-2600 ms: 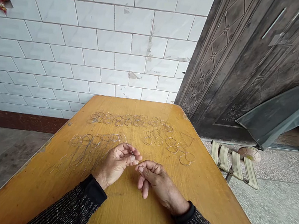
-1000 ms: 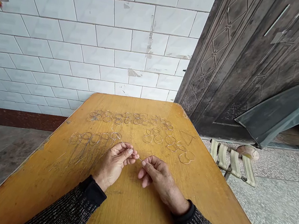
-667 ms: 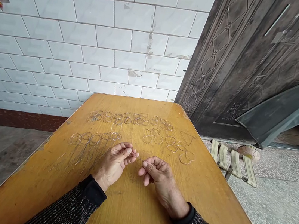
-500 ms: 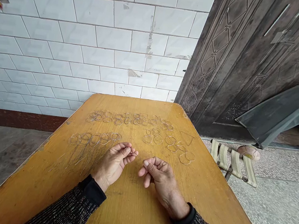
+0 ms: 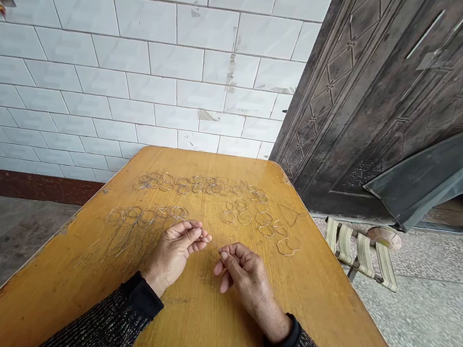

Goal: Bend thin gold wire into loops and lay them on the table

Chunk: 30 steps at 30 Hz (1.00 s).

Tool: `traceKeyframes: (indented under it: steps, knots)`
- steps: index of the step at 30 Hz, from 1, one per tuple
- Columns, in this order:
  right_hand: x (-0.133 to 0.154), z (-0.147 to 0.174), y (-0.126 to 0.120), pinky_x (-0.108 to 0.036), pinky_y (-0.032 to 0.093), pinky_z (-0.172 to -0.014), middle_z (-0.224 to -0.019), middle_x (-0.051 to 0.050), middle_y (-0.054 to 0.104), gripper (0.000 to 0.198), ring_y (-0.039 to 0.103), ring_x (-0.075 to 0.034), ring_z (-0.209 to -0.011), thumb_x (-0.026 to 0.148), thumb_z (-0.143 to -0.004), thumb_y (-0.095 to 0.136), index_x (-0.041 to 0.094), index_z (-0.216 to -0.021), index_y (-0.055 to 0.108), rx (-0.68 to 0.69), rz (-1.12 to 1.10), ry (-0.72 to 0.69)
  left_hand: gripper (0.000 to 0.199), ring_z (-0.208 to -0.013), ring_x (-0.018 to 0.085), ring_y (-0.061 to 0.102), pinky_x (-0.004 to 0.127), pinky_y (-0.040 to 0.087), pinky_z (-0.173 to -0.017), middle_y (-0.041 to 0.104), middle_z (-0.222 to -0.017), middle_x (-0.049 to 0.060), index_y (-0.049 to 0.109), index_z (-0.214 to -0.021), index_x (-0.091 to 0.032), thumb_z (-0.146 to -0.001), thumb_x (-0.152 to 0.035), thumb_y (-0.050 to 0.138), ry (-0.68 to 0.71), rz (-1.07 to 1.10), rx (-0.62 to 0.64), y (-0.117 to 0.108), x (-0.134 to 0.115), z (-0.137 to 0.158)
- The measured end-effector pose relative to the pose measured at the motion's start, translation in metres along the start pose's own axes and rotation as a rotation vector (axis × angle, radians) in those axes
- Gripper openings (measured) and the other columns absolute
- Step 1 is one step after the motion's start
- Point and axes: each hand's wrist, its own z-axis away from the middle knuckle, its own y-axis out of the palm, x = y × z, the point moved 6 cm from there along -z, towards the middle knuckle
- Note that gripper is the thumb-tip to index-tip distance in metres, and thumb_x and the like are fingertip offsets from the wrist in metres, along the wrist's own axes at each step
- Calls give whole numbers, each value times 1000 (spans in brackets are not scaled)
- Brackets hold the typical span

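Note:
Above the middle of the wooden table [image 5: 199, 321], my left hand [image 5: 175, 252] pinches thumb against fingers on what looks like a thin wire, barely visible. A short way to its right, my right hand [image 5: 246, 275] makes a similar pinch, its lower fingers curled loosely. The fine strand between the two hands is too faint to trace. Looped wires with long loose tails [image 5: 131, 215] lie just left of my left hand. Beyond my right hand are wire pieces bent into petal-like loops [image 5: 266, 223] and a double ring of wire [image 5: 289, 245].
A row of flower-shaped wire loops [image 5: 211, 185] runs across the table's far part, with a triangular bent wire [image 5: 289, 214] at right. White wall tiles [image 5: 157, 56] rise behind. A strapped folding stool [image 5: 362, 253] and a ball [image 5: 385, 237] stand right, near a dark carved door [image 5: 344, 127].
Both hands keep their pinch and have shifted only very slightly. The wire pieces on the table lie as before.

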Motion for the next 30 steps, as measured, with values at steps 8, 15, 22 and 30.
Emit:
traceKeyframes:
  steps: [8,15,22,30]
  knots:
    - [4,4,0,-20,35,-42,-52,1,58,29,46,-7,-35,38,-87,40,18,-67,50,23,253,-92,16,-69,12,63,21,48,-63,65,-69,2,61,-77,-13,-67,-21,70,-9,-23,-7,1,0,1]
    - [13,7,4,-19,35,-43,-46,4,51,26,45,-7,-33,29,-88,37,19,-65,44,65,349,-98,16,-68,12,63,21,48,-62,65,-69,2,61,-77,-13,-67,-21,70,-11,-40,-5,3,-2,3]
    - [14,9,4,-19,34,-44,-43,5,50,23,43,-7,-33,24,-86,36,20,-65,44,94,395,-115,18,-66,13,63,21,48,-60,65,-67,2,61,-76,-12,-64,-22,71,-33,-31,-2,3,-2,3]
    - [3,6,6,-17,33,-38,-47,5,53,23,43,-6,-31,34,-84,43,19,-68,46,106,258,-57,23,-67,13,63,22,48,-63,64,-68,2,60,-75,-12,-59,-20,75,-95,42,-25,-2,4,-2]
